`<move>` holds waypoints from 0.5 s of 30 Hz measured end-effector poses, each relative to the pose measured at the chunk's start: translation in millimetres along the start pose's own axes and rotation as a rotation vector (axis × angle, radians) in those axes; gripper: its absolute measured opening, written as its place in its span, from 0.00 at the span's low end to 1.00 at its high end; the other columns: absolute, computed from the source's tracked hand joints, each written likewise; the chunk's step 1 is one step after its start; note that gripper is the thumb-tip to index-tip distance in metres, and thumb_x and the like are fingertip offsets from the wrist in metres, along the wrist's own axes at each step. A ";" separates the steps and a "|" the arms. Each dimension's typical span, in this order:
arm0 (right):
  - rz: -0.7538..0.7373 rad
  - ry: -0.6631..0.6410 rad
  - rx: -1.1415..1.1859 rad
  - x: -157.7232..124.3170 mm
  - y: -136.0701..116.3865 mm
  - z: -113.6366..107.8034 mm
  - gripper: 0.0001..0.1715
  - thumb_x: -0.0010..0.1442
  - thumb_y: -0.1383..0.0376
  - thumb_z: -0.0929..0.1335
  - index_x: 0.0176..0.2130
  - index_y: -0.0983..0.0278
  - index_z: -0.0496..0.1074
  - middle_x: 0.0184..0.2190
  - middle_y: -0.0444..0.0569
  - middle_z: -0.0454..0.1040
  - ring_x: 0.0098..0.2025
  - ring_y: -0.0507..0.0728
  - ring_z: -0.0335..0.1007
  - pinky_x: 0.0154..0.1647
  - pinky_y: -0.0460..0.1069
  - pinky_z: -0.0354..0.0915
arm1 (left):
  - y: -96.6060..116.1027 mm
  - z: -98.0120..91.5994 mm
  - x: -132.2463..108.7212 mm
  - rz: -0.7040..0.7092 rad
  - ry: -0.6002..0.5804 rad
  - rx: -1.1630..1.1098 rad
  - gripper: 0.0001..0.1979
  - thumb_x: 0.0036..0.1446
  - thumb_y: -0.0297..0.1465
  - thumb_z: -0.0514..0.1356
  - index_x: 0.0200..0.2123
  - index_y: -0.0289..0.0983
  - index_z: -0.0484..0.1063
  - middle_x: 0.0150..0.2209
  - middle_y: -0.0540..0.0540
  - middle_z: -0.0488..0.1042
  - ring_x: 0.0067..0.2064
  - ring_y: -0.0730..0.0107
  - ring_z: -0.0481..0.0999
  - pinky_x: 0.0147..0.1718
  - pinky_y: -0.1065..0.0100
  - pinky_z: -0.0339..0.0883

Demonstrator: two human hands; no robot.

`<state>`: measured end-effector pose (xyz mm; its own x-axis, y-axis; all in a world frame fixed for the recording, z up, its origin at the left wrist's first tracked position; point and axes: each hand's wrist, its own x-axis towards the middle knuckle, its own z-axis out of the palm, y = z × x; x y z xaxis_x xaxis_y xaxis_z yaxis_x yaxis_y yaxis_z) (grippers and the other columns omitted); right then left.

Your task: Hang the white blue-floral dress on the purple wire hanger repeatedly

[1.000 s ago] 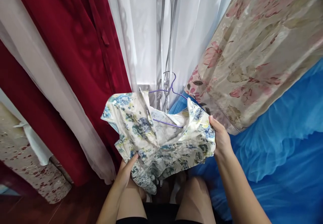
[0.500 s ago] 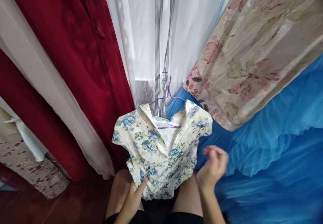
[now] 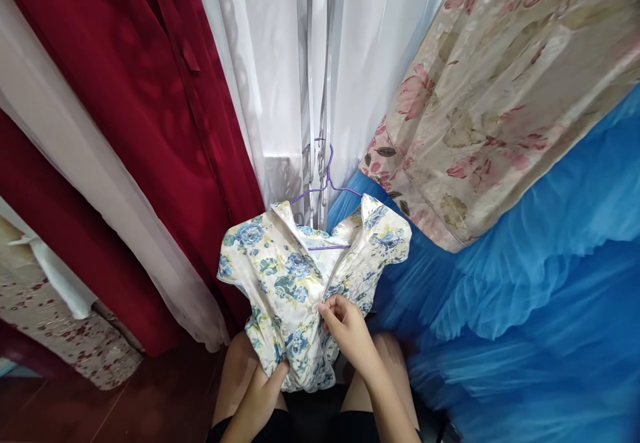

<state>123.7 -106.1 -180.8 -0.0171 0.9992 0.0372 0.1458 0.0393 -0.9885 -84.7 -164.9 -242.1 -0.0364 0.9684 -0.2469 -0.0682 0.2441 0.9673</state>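
A white top point(image 3: 280, 276) with blue and yellow flowers hangs on a thin purple hanger point(image 3: 329, 180), its lower end between my knees. Its neck is open in a V down the middle. My left hand point(image 3: 267, 390) grips the lower left side of the cloth, thumb on the outside. At the foot of the V, my right hand point(image 3: 345, 326) pinches the edge of the opening with thumb and forefinger. A tiny dark bit shows at those fingertips; whether it is a zipper pull I cannot tell.
Behind the top hang long white cloth point(image 3: 270, 63) with grey ribbons, dark red cloth point(image 3: 135, 83) at left and a pink-flowered beige garment point(image 3: 480, 123) at right. Blue tulle point(image 3: 530, 323) spreads at lower right. Dark red floor tiles point(image 3: 145, 403) show at lower left.
My right hand has come left from beside the top and now pinches its front opening. My left hand keeps its hold. The top sits slightly further left in view.
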 end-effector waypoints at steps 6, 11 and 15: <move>-0.057 0.053 0.030 -6.0 -7.4 0.0 0.15 0.66 0.52 0.67 0.37 0.60 0.66 0.21 0.39 0.64 0.24 0.54 0.60 0.27 0.47 0.55 | -5.9 6.2 5.3 -0.003 -0.071 -0.043 0.33 0.54 0.42 0.67 0.62 0.37 0.70 0.62 0.37 0.71 0.69 0.44 0.60 0.69 0.49 0.50; -0.044 0.033 0.025 -3.2 -0.6 -2.2 0.16 0.68 0.53 0.64 0.33 0.60 0.64 0.20 0.38 0.60 0.23 0.53 0.58 0.26 0.47 0.54 | -11.8 10.0 9.7 -0.013 -0.033 -0.073 0.35 0.52 0.42 0.68 0.62 0.37 0.70 0.61 0.36 0.72 0.68 0.42 0.63 0.68 0.47 0.53; -0.011 0.062 -0.008 -5.8 6.1 -3.3 0.17 0.68 0.54 0.62 0.30 0.59 0.59 0.20 0.39 0.60 0.24 0.54 0.58 0.27 0.47 0.54 | -10.0 8.8 11.8 0.008 0.113 -0.116 0.36 0.47 0.42 0.69 0.60 0.35 0.72 0.54 0.37 0.77 0.65 0.40 0.67 0.66 0.46 0.56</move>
<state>128.0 -111.6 -186.5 0.0427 0.9974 0.0574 0.1538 0.0502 -0.9868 -75.6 -155.5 -254.1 -0.1490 0.9565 -0.2507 -0.1820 0.2227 0.9578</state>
